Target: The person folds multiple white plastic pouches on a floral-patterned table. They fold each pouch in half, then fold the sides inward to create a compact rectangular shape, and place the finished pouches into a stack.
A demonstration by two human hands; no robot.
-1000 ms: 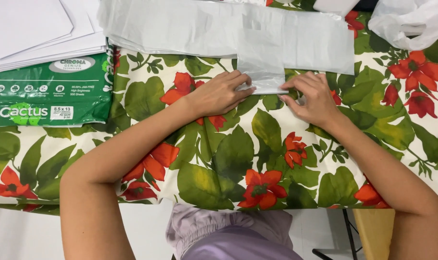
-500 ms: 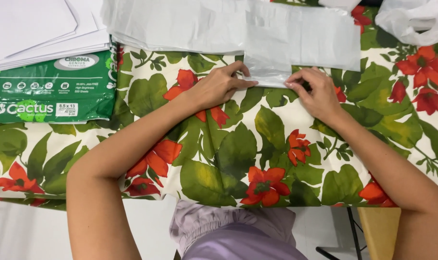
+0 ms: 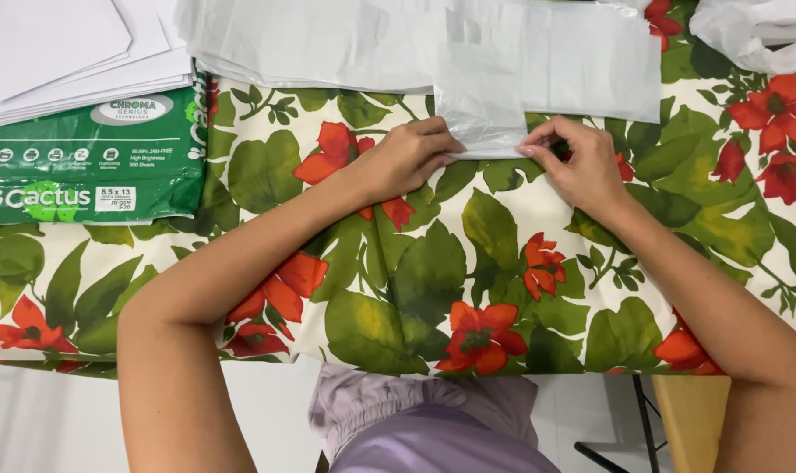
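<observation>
A thin white plastic bag (image 3: pixel 481 96) lies flat at the far side of the table, on top of a wider sheet of white plastic (image 3: pixel 328 39). My left hand (image 3: pixel 402 158) pinches the bag's near left corner. My right hand (image 3: pixel 582 166) pinches its near right corner, fingers curled on the edge. Both forearms rest over a tablecloth (image 3: pixel 433 271) printed with red flowers and green leaves.
A green wrapped ream of paper (image 3: pixel 83 166) sits at the left, with loose white sheets (image 3: pixel 56 52) stacked behind it. A crumpled white plastic bag (image 3: pixel 757 31) lies at the far right corner. The table's near edge runs above my lap.
Both hands have slid a little away from me along the bag's near edge, and the bag's lower flap has been drawn shorter and flatter.
</observation>
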